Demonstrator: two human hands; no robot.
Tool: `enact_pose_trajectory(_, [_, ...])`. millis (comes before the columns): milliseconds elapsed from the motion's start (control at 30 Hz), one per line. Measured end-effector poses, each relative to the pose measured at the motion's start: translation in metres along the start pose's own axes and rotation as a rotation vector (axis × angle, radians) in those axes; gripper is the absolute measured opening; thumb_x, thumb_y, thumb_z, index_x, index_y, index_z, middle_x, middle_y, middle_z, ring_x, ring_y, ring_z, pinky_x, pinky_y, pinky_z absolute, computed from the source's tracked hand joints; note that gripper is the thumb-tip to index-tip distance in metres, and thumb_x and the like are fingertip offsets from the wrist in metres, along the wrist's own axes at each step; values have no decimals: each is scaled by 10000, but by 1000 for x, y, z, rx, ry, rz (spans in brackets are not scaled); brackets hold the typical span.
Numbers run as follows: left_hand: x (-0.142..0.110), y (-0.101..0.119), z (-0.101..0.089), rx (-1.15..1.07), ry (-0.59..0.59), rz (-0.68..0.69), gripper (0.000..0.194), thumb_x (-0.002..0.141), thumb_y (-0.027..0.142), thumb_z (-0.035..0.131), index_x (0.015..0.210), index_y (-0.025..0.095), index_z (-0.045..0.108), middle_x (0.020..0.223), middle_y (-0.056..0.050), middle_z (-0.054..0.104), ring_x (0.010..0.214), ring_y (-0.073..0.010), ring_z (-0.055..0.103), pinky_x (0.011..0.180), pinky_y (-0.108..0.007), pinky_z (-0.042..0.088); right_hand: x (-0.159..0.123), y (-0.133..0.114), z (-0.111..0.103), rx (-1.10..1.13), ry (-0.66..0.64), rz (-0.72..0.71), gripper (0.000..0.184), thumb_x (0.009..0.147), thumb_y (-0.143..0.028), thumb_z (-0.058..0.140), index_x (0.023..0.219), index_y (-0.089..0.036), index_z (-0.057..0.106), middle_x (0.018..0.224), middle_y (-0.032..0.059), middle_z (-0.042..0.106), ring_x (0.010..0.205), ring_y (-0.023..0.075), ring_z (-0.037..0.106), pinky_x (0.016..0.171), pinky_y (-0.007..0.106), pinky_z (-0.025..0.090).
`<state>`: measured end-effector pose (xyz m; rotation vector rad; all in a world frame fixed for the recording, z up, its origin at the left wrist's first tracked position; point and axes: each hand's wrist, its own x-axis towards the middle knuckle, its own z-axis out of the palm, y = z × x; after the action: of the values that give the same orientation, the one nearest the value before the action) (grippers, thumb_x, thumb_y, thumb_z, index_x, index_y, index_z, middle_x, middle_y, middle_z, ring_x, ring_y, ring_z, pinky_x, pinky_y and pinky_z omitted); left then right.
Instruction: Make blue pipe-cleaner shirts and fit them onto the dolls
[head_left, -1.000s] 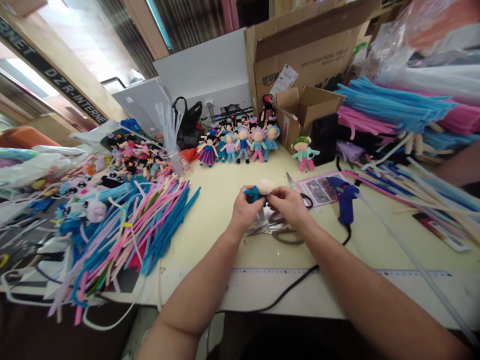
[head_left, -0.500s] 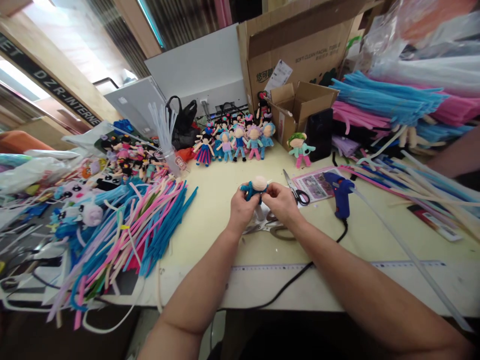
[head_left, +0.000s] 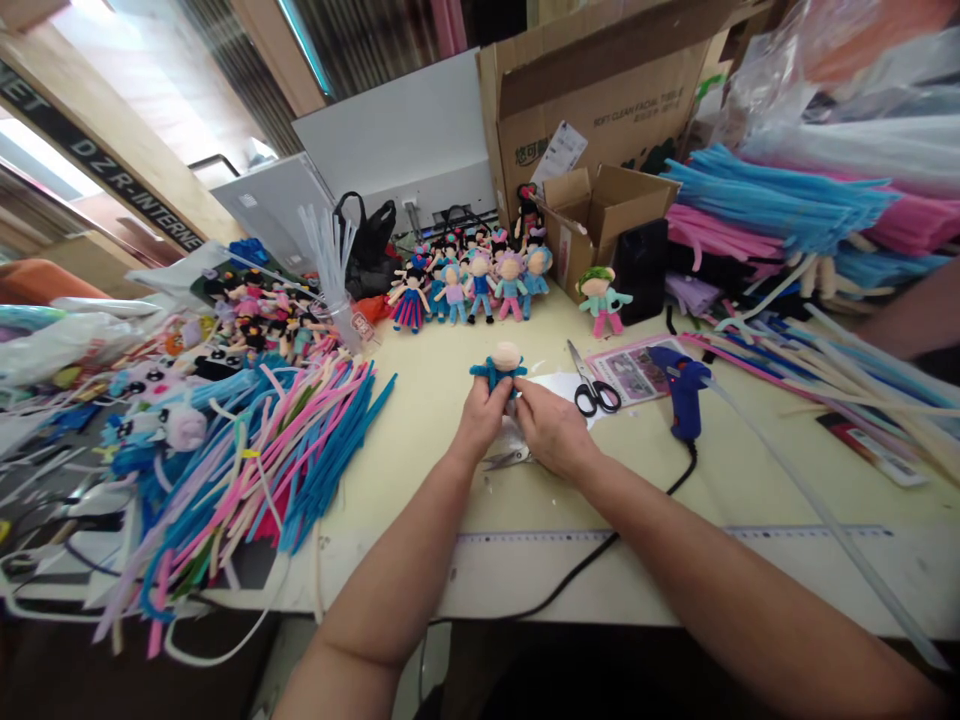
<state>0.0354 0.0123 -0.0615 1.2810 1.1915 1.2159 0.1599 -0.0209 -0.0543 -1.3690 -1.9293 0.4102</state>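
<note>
A small pipe-cleaner doll (head_left: pixel 504 358) with a bald cream head and teal body is held upright over the table. My left hand (head_left: pixel 481 412) pinches its body from the left. From the right, my right hand (head_left: pixel 551 425) closes its fingertips on the doll's lower body, which the fingers partly hide. Under my hands lies a pair of scissors (head_left: pixel 511 459), its handles covered by my right hand. Black-handled scissors (head_left: pixel 595 396) rest on white paper just beyond my right hand.
A blue glue gun (head_left: pixel 684 395) stands at right, its black cord crossing a ruler (head_left: pixel 540 536). Finished dolls (head_left: pixel 480 285) line the back before a cardboard box (head_left: pixel 600 110). Loose pipe cleaners (head_left: pixel 300 450) cover the left; blue bundles (head_left: pixel 780 195) lie at right.
Both hands have moved slightly left with the doll. Its teal arms now spread to both sides, and my right hand has shifted lower on it, uncovering the black scissors' handles.
</note>
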Motion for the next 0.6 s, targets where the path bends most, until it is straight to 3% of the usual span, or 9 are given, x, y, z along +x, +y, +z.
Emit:
enact_pose_trajectory(67, [1,2,1,-94,-28,-42,337,761,378,656,1022,177,583,913,-29,648,820,-155,579,752,-268,463,-2,-3,-1,-97,-85,-13,322,921,-237,330,1146,-157,547,893,120,683,742,229,622,634,297,404])
enact_pose_trajectory(167, [1,8,2,-220,42,-104,322,699,320,686,963,169,581,832,-6,647,736,-123,578,698,-239,464,-4,-5,-4,-128,-160,-61,348,919,-240,354,1211,-164,528,840,102,690,672,219,617,596,289,398])
enact_pose_trajectory(267, [1,14,2,-268,55,-163,221,660,290,658,807,157,561,637,18,590,575,-108,550,572,-230,446,-1,-1,-13,38,-30,-118,289,913,-235,392,1112,-200,598,890,75,684,779,198,626,696,285,439])
enact_pose_trajectory(400, [-2,17,4,-188,-112,-213,200,686,329,615,741,152,541,574,-3,567,487,-134,557,478,-253,437,10,13,-24,227,243,24,238,862,-275,494,1024,-176,638,979,91,640,766,167,597,717,296,464])
enact_pose_trajectory(467, [-4,17,6,-138,-171,-187,205,705,338,605,738,146,542,596,-11,567,494,-139,571,484,-262,455,15,22,-23,301,216,98,228,819,-323,557,971,-184,653,946,71,646,750,163,592,685,292,466])
enact_pose_trajectory(600, [-7,13,8,-52,-219,-115,238,732,355,607,808,144,526,711,-16,580,530,-136,594,520,-274,487,19,32,-16,439,88,216,167,756,-354,602,778,-194,646,694,1,632,632,136,553,602,260,428])
